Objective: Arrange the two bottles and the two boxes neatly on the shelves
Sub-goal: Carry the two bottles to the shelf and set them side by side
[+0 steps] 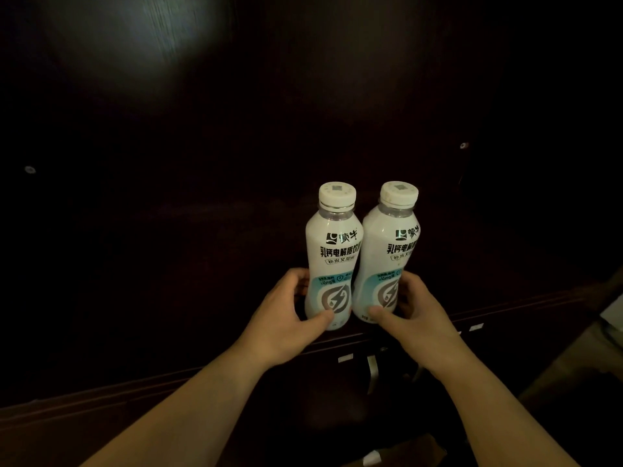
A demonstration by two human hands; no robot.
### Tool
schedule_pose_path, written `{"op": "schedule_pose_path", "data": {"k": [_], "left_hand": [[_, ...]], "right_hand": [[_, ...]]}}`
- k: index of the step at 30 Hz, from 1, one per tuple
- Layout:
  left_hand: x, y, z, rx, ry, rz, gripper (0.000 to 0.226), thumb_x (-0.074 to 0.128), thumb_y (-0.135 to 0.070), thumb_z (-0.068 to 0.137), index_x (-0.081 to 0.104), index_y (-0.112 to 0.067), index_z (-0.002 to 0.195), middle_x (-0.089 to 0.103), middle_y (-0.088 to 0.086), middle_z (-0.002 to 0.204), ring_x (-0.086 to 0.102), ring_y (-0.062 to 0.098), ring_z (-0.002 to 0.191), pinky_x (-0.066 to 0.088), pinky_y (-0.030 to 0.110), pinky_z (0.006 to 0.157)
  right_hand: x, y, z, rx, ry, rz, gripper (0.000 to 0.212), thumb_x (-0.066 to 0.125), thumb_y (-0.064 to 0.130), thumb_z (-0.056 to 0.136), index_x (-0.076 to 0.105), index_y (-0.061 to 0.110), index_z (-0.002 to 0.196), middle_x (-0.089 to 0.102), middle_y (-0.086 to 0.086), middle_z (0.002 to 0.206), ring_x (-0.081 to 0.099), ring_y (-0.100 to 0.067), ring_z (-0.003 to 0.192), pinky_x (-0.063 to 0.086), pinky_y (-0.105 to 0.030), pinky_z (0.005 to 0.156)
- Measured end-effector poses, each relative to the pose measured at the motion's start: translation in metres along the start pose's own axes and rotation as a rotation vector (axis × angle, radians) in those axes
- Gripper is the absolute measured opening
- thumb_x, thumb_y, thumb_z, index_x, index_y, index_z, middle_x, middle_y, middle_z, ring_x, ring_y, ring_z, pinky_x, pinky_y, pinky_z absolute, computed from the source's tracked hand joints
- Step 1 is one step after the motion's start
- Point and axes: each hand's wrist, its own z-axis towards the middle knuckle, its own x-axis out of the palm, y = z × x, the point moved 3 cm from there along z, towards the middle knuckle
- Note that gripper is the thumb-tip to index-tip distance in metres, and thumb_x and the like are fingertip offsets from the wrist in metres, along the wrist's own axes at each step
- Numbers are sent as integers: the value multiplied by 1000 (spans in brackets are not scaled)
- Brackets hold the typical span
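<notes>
Two white drink bottles with white caps and black lettering stand side by side, touching, near the front of a dark wooden shelf (202,251). My left hand (286,318) grips the lower part of the left bottle (332,251). My right hand (414,315) grips the lower part of the right bottle (387,251), which leans slightly right. No boxes are visible.
The shelf's front edge (505,315) runs across below the bottles. A metal handle (372,372) hangs on the dark cabinet front beneath. The shelf's back wall is dark with a light reflection at upper left. Pale objects show at the right border (612,315).
</notes>
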Motion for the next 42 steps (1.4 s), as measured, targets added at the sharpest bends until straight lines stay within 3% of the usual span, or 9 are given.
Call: {"op": "schedule_pose_path", "data": {"k": [5,13,22,35,42], "left_hand": [[0,0,0,-11,-4,10,56,74,-51,62,49,-50,111,64,-19,116,59,-10,107,48,14,87],[1,2,0,3,-19,-5,55,77,-47,62,53,-44,112,67,-18,112,61,-9,105,45,7,83],[1,5,2,6,-23,-3,55,79,-46,62,54,-46,110,68,-24,109,62,-7,104,48,10,85],[1,4,2,6,-20,20,54,77,-47,62,52,-50,110,67,-19,111,60,-9,105,45,7,85],[1,4,2,6,-23,-1,58,79,-47,61,51,-47,112,66,-19,114,61,-7,108,46,10,87]], "right_hand": [[-1,-2,1,-7,-15,-23,64,83,34,75,51,50,129,65,31,121,62,7,112,53,-23,91],[1,1,0,-45,-18,-48,59,83,35,74,49,65,113,65,34,119,62,8,109,51,-9,80],[2,1,1,-64,-24,-56,60,82,38,74,47,74,106,64,35,119,62,8,110,52,-10,83],[1,0,1,-56,-30,-71,61,83,36,74,46,67,112,63,36,119,61,9,110,52,-17,88],[2,2,-1,-52,-33,-48,66,83,51,63,43,71,112,63,35,121,62,8,112,53,-16,88]]}}
